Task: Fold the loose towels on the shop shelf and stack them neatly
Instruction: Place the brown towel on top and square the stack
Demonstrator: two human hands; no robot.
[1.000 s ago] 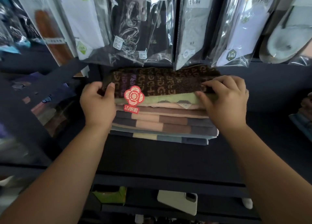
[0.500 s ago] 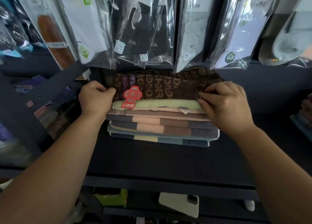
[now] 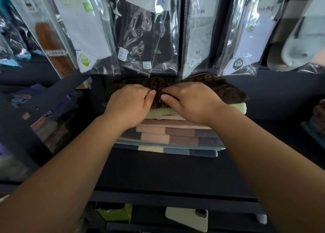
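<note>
A dark brown patterned towel lies on top of a stack of folded towels on a dark shop shelf. Under it sits a pale green towel, then several striped tan, brown and blue ones. My left hand and my right hand meet at the middle of the brown towel's front edge. Each pinches that edge between thumb and curled fingers. The left part of the brown towel and its red label are hidden behind my hands.
Packaged socks in clear bags hang just above and behind the stack, almost touching it. Slippers hang at the upper right. A phone and a green box lie on the lower shelf. More goods lie at the left.
Both hands have moved from the towel's two outer ends inward to its middle, bunching the brown towel. The red label is now covered.
</note>
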